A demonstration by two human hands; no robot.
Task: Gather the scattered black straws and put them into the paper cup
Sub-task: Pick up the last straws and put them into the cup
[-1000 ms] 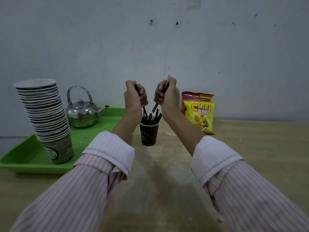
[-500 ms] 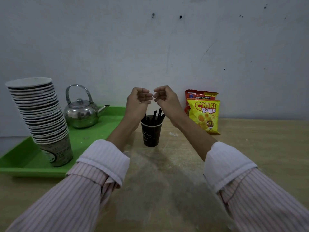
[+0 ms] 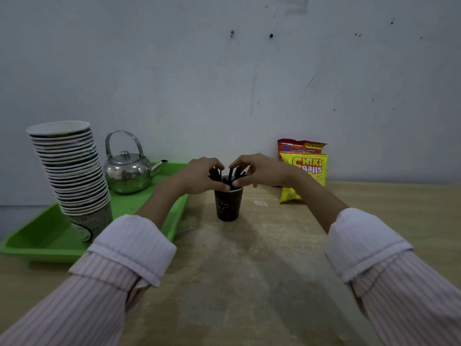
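A dark paper cup (image 3: 228,208) stands upright on the wooden table (image 3: 249,283), a little beyond the middle. Several black straws (image 3: 230,172) stick up out of it. Both hands meet over the cup's rim. My left hand (image 3: 199,176) curls around the straws from the left, thumb at the rim. From the right, my right hand (image 3: 262,171) closes its fingers and thumb on the same bundle. The fingers hide most of the straw tops. I see no loose straws on the table.
A green tray (image 3: 45,240) at the left holds a tall leaning stack of paper cups (image 3: 72,171) and a steel kettle (image 3: 127,173). A yellow snack bag (image 3: 304,176) and a red one (image 3: 299,146) lean against the wall behind the cup, to the right.
Both hands held straws above the cup, let them drop in, then came down and closed around the straw tops at the rim.
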